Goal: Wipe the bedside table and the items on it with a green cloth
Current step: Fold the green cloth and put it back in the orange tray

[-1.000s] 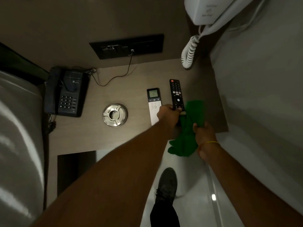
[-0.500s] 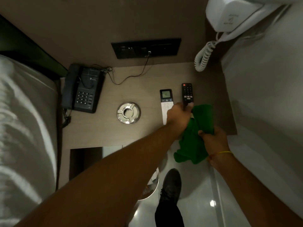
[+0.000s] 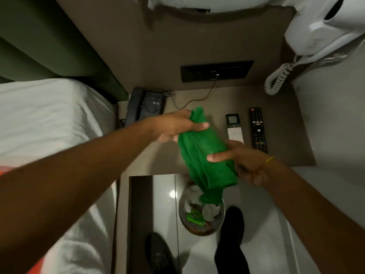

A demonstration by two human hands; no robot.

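Both hands hold the green cloth (image 3: 203,155) stretched above the bedside table (image 3: 286,151). My left hand (image 3: 177,125) grips its upper end and my right hand (image 3: 241,161) pinches its lower right side; a loose tail hangs down past the table's front edge. On the table lie a white remote with a small screen (image 3: 234,127) and a black TV remote (image 3: 258,129) to the right of the cloth. A black desk phone (image 3: 146,107) sits at the back left. The metal ashtray is hidden behind my hands and the cloth.
A wall-mounted white handset (image 3: 324,30) with a coiled cord (image 3: 276,82) hangs at the upper right. A dark socket panel (image 3: 216,71) is above the table. The bed (image 3: 45,119) is on the left. A waste bin (image 3: 201,214) stands on the floor by my shoes.
My left hand has let go of the black remote, which now lies on the table, and has taken the cloth's upper end. Both hands moved left with the cloth. The view tilted up.
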